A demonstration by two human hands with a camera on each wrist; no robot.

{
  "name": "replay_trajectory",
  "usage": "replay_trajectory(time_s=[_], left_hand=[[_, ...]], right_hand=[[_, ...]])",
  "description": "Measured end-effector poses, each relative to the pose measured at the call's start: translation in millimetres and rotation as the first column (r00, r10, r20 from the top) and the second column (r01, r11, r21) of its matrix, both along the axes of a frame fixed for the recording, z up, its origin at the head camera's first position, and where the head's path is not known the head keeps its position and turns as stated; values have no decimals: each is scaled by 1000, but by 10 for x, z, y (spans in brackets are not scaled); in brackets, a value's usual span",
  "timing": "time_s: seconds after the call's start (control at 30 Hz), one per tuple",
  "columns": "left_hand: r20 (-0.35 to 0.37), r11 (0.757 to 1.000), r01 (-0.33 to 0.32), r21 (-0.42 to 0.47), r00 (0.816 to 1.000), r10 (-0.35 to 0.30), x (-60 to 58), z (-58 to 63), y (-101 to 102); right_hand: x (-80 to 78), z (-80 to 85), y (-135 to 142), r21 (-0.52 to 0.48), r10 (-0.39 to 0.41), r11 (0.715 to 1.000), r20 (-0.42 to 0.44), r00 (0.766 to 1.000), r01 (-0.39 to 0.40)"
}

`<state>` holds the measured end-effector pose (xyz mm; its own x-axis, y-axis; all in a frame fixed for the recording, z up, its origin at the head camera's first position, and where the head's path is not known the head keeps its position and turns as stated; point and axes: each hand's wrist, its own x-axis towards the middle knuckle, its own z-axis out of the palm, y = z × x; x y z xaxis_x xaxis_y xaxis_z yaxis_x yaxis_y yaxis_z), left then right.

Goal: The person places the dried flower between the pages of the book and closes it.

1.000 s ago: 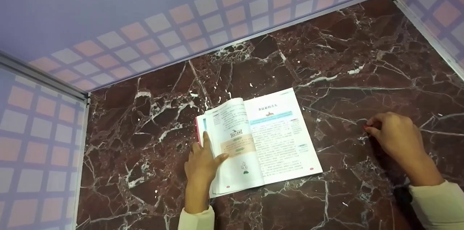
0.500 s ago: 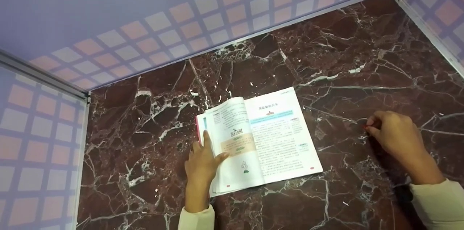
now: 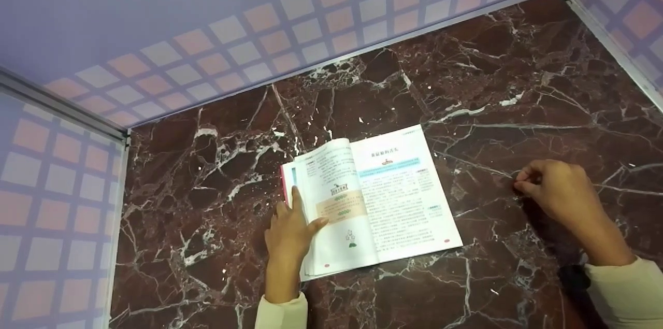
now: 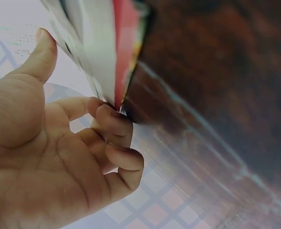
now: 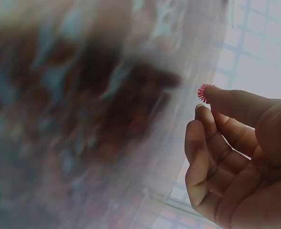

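An open book (image 3: 399, 204) with printed pages lies on the dark marbled surface in the head view. My left hand (image 3: 290, 233) rests on its left page, index finger stretched along the left edge and thumb spread over the paper. In the left wrist view the other fingers curl loosely beside the book's red-edged cover (image 4: 124, 47). Off to the right of the book, my right hand (image 3: 562, 194) pinches a small red spiky piece (image 5: 202, 94) between thumb and fingertip, low over the surface. Most of that piece is hidden by the fingers in the head view.
Light purple panels (image 3: 171, 13) with pink and white squares border the marbled surface (image 3: 466, 85) at the back and both sides. Small white specks are scattered behind the book. A dark object (image 3: 574, 277) sits by the right wrist.
My right hand has shifted slightly left, and the red piece shows less in the head view. The left hand and the book have stayed in place.
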<state>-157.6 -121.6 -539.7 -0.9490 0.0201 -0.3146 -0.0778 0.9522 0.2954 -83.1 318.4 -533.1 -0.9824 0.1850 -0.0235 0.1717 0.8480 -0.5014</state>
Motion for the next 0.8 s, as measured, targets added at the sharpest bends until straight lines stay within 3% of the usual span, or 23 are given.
replay_trajectory(time_s=[0.3,0.8], left_hand=[[-6,1000,-3,-2,1000,3,3,8,1],[-2,1000,-1,3,1000,1,0,9,-6]], right_hand=[[-91,53,-224,-35,58,998,-57,997,-60],[-293,124,-699,-92,118,988,-58,991,-123]])
